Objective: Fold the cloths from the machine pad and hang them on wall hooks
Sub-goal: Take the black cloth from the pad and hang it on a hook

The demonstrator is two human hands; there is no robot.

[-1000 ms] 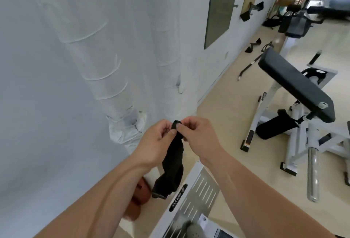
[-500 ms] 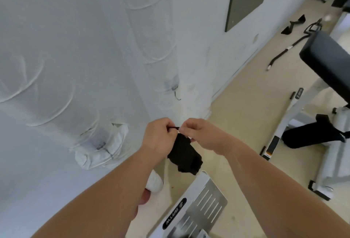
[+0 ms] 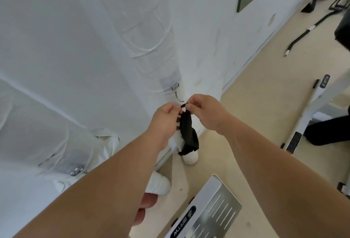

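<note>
Black cloth point(image 3: 188, 133) loop pinched by left hand point(image 3: 165, 118) and right hand point(image 3: 205, 112), just below wall hook point(image 3: 179, 97); cloth hung down.

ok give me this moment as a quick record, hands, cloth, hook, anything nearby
black cloth: hangs narrow below both hands
left hand: grips its upper part
right hand: pinches the small loop at its top
wall hook: thin wire, just above the loop; cloth apparently not on it yet
nearby: metal footplate on the floor

A small black cloth point(image 3: 187, 133), matt and limp, before a matt white painted wall point(image 3: 75, 39). The slotted silver plate point(image 3: 217, 205) is brushed metal; the beige floor point(image 3: 255, 109), smooth.
</note>
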